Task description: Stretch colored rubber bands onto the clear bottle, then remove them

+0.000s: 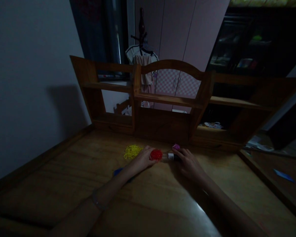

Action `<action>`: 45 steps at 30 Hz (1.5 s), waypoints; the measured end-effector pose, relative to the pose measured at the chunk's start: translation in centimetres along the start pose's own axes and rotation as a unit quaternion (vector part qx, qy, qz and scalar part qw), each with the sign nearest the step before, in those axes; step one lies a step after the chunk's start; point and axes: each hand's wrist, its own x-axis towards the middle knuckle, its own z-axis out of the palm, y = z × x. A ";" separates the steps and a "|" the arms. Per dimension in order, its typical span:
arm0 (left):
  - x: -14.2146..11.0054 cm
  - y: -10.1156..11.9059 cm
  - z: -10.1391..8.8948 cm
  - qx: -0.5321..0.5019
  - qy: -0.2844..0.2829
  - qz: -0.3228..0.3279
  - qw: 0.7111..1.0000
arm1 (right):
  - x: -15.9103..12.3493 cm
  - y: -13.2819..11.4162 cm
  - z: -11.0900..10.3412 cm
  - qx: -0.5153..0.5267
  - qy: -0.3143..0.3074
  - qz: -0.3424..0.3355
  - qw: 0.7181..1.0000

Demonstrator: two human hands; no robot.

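Note:
My left hand (144, 158) is closed at the left side of a bright red round bundle (156, 154), its fingertips against the edge. My right hand (188, 163) grips a small dark cylindrical object with a white band (171, 156), which points left toward the red bundle. What kind of object it is cannot be made out in the dim light. Just beyond the right fingers sits a small purple ball-like thing (176, 146). A loose pile of yellow strands or small pieces (132, 151) lies left of my left hand. Something blue (118, 171) is partly hidden behind my left forearm.
A wooden hutch with shelves (162, 123) stands along the far edge of the wooden tabletop (148, 204). A white wall (34, 82) borders the left side. Crumpled plastic (213, 125) lies on the right shelf. Off to the right, a blue item (283, 175) rests on a lower surface.

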 end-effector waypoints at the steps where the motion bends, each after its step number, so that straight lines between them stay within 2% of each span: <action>1: 0.0 -0.1 0.1 -0.004 0.000 -0.003 1.000 | 0.0 -0.1 0.1 0.000 0.007 0.002 1.000; 6: 0.1 -0.1 0.4 -0.031 0.003 -0.023 0.999 | 0.2 -1.2 0.5 0.006 0.039 0.012 0.999; 13: 0.3 0.7 0.1 -0.067 0.008 -0.066 0.996 | 0.1 -2.7 0.6 0.033 0.039 0.010 0.999; 20: 0.4 1.2 -0.6 -0.124 0.023 -0.091 0.988 | 0.1 -3.3 0.8 0.132 0.066 -0.022 0.989; 23: 0.5 1.8 -1.1 -0.183 0.040 -0.112 0.976 | 0.1 -3.5 0.7 0.174 0.077 -0.021 0.981; 26: 0.6 2.5 -1.7 -0.230 0.080 -0.095 0.965 | 0.1 -3.7 0.4 0.220 0.081 -0.009 0.972; 29: 0.6 3.2 -2.2 -0.225 0.117 -0.071 0.965 | 0.0 -3.9 0.1 0.256 0.083 0.006 0.963; 34: 0.3 3.9 -2.9 -0.218 0.107 -0.041 0.969 | 0.0 -3.7 0.0 0.288 0.087 0.026 0.953; 40: 0.2 4.6 -3.6 -0.202 0.067 0.045 0.976 | 0.2 -3.2 -0.2 0.361 0.078 0.039 0.928; 45: 0.2 4.8 -3.5 -0.228 0.091 0.006 0.969 | 0.2 -3.1 -0.3 0.394 0.075 0.024 0.916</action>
